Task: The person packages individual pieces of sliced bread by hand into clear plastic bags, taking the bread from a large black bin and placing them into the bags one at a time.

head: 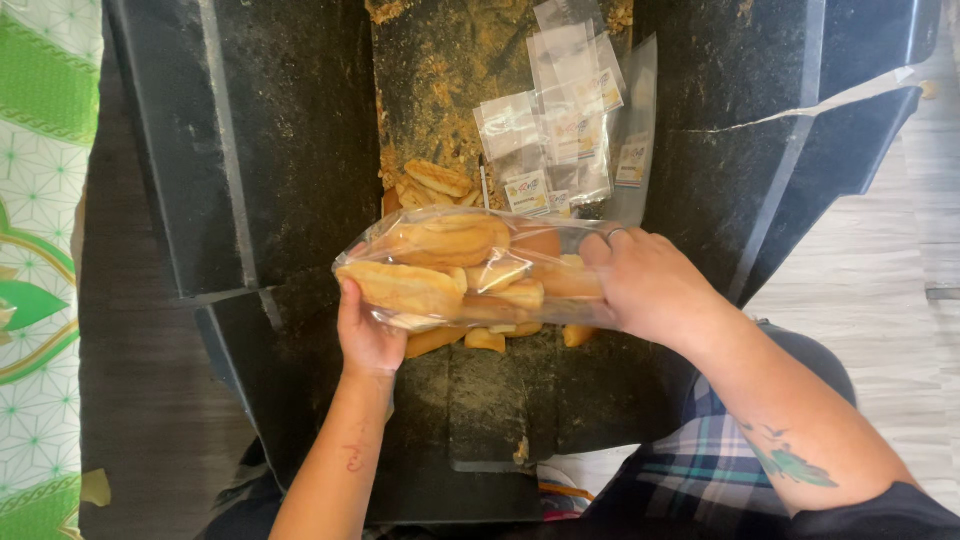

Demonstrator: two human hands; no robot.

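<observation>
A clear plastic bag [470, 268] filled with several golden bread rolls is held level over a black trough-like bin [270, 150]. My left hand [368, 335] supports the bag's closed end from below, fingers curled on it. My right hand [650, 285] grips the bag's open end, partly inside it. A few loose rolls [437, 180] lie in the bin beyond the bag, and others [485, 340] show just under it.
A pile of empty small clear bags with printed labels [560, 120] lies in the bin past the rolls, among yellow crumbs [440, 75]. A green and white patterned cloth [40, 250] runs along the left. Pale wood-look floor [880, 270] is on the right.
</observation>
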